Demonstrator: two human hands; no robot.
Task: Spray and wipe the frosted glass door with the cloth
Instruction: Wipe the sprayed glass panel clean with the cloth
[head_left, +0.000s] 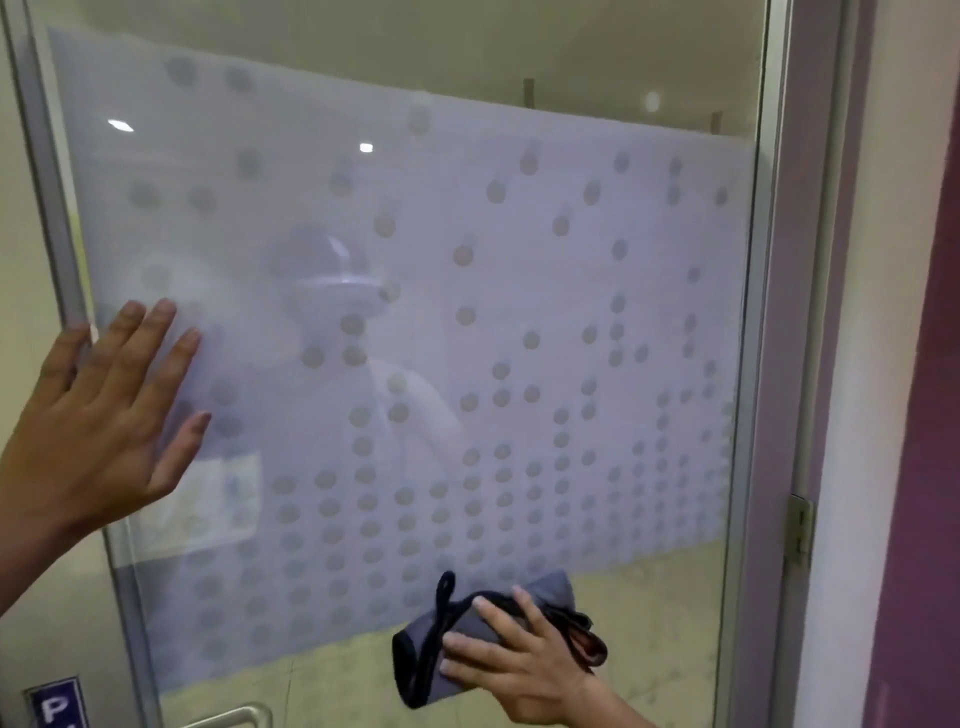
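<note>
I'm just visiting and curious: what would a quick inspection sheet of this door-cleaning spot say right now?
Surface: frosted glass door, dotted film across the middle, clear strips above and below; faint reflection of the person in it.
Job's things: grey cloth with dark edging, bunched, pressed on the glass at the film's lower edge. No spray bottle seen.
Clutter: nothing seen.
Hands: left hand flat and open against the glass by the door's left frame; right hand with fingers spread over the cloth.
Cables: nothing seen.
Surroundings: metal door frame, hinge on the right, purple wall, door handle and blue sign at bottom left.
</note>
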